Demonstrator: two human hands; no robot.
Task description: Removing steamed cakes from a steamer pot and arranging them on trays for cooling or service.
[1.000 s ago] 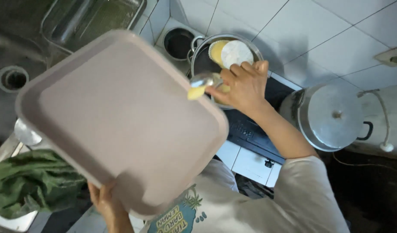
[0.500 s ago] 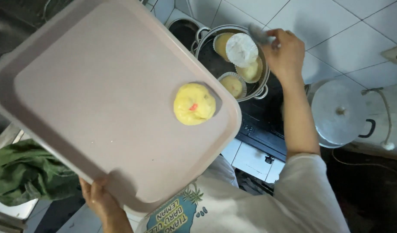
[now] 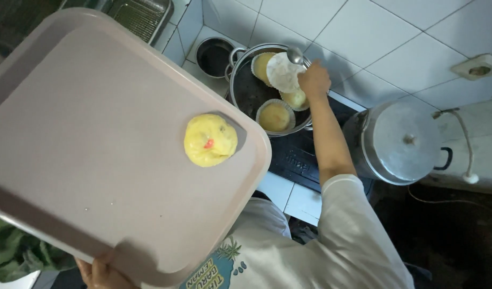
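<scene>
A yellow cake (image 3: 210, 140) lay alone on the pale tray (image 3: 85, 160), held from below at its near edge by the left hand (image 3: 104, 273). At the far pot (image 3: 246, 88), the right hand (image 3: 314, 80) had closed its grip on a spoon (image 3: 295, 55) over the cups inside.

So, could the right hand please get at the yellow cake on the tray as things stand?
Probably yes: the right hand is over the pot, holding a spoon, and nothing lies between it and the cake on the tray.
</scene>
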